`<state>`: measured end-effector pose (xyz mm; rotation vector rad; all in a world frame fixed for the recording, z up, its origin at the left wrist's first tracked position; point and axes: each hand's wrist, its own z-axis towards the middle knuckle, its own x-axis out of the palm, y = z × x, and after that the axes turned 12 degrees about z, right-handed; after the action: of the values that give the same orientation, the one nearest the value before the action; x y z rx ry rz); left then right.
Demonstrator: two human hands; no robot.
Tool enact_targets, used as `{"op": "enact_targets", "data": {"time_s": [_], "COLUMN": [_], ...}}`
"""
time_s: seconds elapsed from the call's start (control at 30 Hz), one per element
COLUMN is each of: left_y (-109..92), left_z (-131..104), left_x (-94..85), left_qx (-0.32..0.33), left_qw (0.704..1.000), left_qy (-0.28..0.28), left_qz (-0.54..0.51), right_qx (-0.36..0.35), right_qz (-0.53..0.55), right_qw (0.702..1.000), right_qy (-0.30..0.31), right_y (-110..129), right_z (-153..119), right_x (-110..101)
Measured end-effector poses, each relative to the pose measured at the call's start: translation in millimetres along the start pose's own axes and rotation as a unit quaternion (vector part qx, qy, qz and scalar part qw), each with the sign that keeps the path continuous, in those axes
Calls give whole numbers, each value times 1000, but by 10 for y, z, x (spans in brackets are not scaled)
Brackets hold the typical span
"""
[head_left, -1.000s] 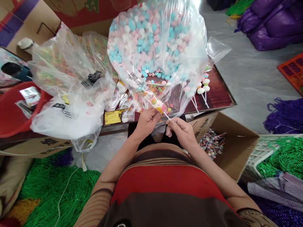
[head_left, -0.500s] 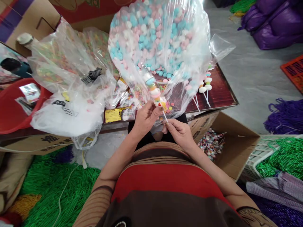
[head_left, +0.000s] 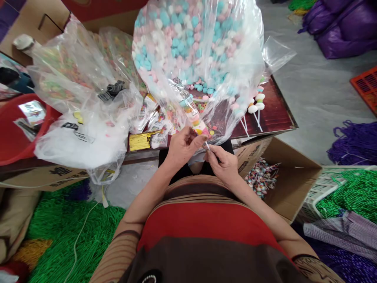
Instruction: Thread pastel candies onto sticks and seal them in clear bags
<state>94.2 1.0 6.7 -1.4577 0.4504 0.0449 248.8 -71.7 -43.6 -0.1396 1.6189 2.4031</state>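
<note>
My left hand (head_left: 185, 146) is closed round the lower end of a candy skewer (head_left: 192, 114), whose pastel pieces sit in a clear printed wrapper pointing up and left. The fingers of my right hand (head_left: 223, 162) pinch the white stick (head_left: 207, 146) just below the candy. Behind the skewer stands a large clear bag (head_left: 182, 43) of pink, blue and white sweets. Right of the bag, a few finished skewers (head_left: 259, 101) lie on the dark red table (head_left: 277, 106). Yellow ties (head_left: 139, 142) and printed wrappers (head_left: 160, 127) lie left of my hands.
At the left are a red basin (head_left: 23, 149), a white plastic bag (head_left: 79, 141) and bags of gummy sweets (head_left: 61, 67). An open carton (head_left: 297, 177) with many wrapped skewers stands below the table at right, beside a white crate (head_left: 312, 188) of green strands.
The clear printed wrapper now shows clearly around the candy pieces. My right hand has moved up the stick, closer to my left hand. The view has shifted slightly.
</note>
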Motion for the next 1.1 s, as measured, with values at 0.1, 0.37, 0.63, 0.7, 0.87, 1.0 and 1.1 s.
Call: {"op": "enact_targets", "data": {"time_s": [0.1,0.37,0.63,0.7,0.87,1.0,1.1], "left_y": [-34,-11,-45,-21,90,-21,-143], "left_z": [1,-49,-90,-82,16,97,81], "left_x": [42,37,74,-21,-229,-100,59], "left_qx": [-2,18,107,101,4,-46,-57], "left_qw": [1000,999,981,976,995,972,961], "left_qy": [-12,30,67,128,86,57,94], "left_qz": [11,-9,147,142,-44,-225,-254], "right_qx": [-23,-14,23,32,63,55,52], "right_qz": [-43,-17,11,22,38,43,45], "right_qw": [999,1000,999,999,997,997,997], "right_qy": [-19,-1,22,13,12,31,47], "right_y": [-30,-6,7,7,32,58,59], "right_z": [7,-10,16,18,16,3,-20], "right_x": [9,-7,5,-8,-28,3,28]}}
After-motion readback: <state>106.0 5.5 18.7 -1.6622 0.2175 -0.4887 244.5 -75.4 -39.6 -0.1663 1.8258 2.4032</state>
